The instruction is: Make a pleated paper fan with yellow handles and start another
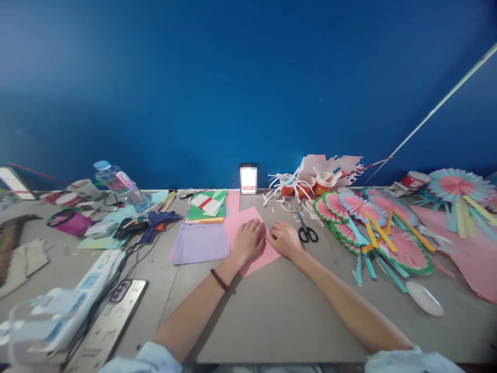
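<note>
A pink paper sheet [239, 223] lies on the grey table [272, 311] in front of me. My left hand [248, 241] rests on it with fingers curled, pressing the paper down. My right hand [284, 239] sits just to its right, fingers curled and pinching the sheet's right edge. The two hands nearly touch. A dark bead bracelet [219, 280] circles my left wrist. Black-handled scissors [307, 233] lie just right of my right hand.
A lilac sheet [200, 242] and a stack of coloured paper [207, 207] lie to the left, by a blue glue gun [153, 224], a water bottle [120, 186] and a power strip [77, 295]. Folded paper fans [373, 228] crowd the right. A phone [248, 179] stands at the wall.
</note>
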`<control>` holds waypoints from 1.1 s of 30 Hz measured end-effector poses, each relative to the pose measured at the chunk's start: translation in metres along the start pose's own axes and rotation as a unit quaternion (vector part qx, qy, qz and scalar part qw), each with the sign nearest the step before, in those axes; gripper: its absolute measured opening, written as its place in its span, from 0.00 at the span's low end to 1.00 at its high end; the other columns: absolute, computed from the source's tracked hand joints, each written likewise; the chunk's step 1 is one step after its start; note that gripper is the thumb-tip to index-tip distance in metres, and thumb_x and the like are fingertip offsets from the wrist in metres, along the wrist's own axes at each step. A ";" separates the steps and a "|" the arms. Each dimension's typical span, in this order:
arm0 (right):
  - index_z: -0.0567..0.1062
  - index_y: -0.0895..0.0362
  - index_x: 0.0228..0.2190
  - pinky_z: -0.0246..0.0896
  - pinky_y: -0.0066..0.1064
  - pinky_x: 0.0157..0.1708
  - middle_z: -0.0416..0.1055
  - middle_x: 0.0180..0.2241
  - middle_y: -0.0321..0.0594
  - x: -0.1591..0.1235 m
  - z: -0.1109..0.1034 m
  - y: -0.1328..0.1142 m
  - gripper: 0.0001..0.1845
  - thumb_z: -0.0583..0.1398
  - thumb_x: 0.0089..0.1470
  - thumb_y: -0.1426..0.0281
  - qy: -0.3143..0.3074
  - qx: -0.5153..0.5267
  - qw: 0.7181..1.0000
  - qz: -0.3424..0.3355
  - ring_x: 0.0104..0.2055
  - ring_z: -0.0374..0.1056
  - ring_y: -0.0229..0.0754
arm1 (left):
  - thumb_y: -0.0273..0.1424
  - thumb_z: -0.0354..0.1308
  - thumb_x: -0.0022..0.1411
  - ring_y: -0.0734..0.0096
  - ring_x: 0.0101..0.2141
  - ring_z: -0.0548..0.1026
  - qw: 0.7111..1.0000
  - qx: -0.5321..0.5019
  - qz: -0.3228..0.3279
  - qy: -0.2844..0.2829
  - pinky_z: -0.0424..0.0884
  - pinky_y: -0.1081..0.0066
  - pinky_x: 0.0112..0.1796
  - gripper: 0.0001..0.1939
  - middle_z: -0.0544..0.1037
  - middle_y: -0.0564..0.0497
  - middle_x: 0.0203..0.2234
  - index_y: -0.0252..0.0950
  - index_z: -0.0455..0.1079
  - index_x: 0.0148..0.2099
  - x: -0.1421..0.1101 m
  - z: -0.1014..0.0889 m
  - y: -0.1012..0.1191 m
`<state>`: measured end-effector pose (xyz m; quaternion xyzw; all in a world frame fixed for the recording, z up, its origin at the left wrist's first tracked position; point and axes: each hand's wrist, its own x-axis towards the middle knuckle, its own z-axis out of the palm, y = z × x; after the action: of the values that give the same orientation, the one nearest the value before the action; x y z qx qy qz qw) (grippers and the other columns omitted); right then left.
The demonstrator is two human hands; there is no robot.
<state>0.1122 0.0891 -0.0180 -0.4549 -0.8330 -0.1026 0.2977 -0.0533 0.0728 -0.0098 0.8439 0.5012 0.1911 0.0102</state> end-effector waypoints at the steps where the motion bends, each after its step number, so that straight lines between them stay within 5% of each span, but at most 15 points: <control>1: 0.75 0.58 0.16 0.52 0.30 0.31 0.70 0.20 0.40 0.000 0.000 0.000 0.13 0.58 0.49 0.77 0.004 0.000 1.000 0.002 0.27 0.61 0.38 | 0.30 0.51 0.61 0.57 0.53 0.66 1.000 0.000 0.001 0.001 0.63 0.58 0.50 0.17 0.70 0.43 0.51 0.37 0.64 0.53 0.000 -0.001 0.001; 12: 0.74 0.58 0.18 0.53 0.30 0.34 0.71 0.23 0.41 0.001 0.002 0.000 0.13 0.57 0.52 0.76 -0.007 0.014 1.000 0.019 0.31 0.62 0.39 | 0.32 0.52 0.60 0.54 0.59 0.61 1.000 -0.014 0.001 0.019 0.60 0.55 0.55 0.19 0.67 0.40 0.56 0.36 0.64 0.53 -0.002 0.007 -0.001; 22: 0.77 0.57 0.33 0.57 0.31 0.41 0.72 0.31 0.42 0.003 0.008 0.006 0.10 0.55 0.56 0.75 -0.042 0.042 0.998 0.026 0.37 0.64 0.42 | 0.34 0.51 0.61 0.54 0.59 0.61 1.000 -0.002 -0.008 0.011 0.59 0.56 0.57 0.20 0.67 0.41 0.57 0.36 0.63 0.56 -0.001 0.006 -0.002; 33: 0.75 0.59 0.24 0.55 0.31 0.37 0.71 0.27 0.42 0.005 0.004 0.003 0.11 0.55 0.53 0.77 -0.062 0.040 0.997 0.019 0.33 0.61 0.41 | 0.33 0.51 0.61 0.52 0.59 0.61 1.000 0.000 -0.003 0.018 0.58 0.53 0.57 0.23 0.66 0.40 0.57 0.36 0.62 0.59 -0.002 0.008 -0.001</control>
<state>0.1104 0.0961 -0.0184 -0.4639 -0.8446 -0.0348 0.2651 -0.0528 0.0728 -0.0179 0.8388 0.5040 0.2060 0.0015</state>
